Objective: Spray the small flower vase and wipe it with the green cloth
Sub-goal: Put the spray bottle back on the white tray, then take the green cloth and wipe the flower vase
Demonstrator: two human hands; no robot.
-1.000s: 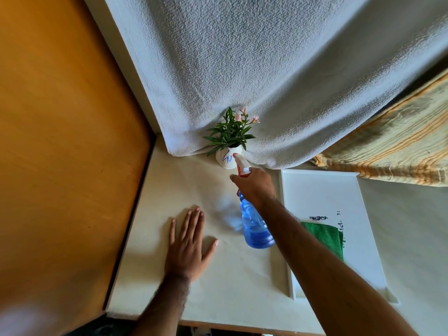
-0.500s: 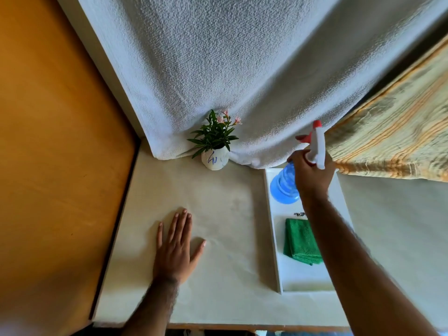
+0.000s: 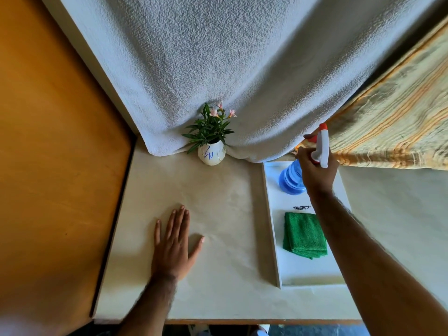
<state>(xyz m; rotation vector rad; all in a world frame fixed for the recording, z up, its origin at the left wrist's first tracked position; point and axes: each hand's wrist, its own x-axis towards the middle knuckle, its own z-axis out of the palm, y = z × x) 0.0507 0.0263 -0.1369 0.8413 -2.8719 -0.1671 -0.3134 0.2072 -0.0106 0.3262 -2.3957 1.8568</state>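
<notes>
White tray with green cloth; right grip around spray bottle; left grip spread flat.

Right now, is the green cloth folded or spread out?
Folded. The green cloth lies as a compact rectangle on the white tray, with layered edges showing at its near corner. Neither hand touches it.

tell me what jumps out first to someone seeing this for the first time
Probably the right hand gripping the blue spray bottle over the far end of the white tray, with the folded green cloth lying nearer on that tray. Next, the small flower vase standing at the back of the table against the hanging white towel, and the left hand lying flat on the tabletop.
</notes>
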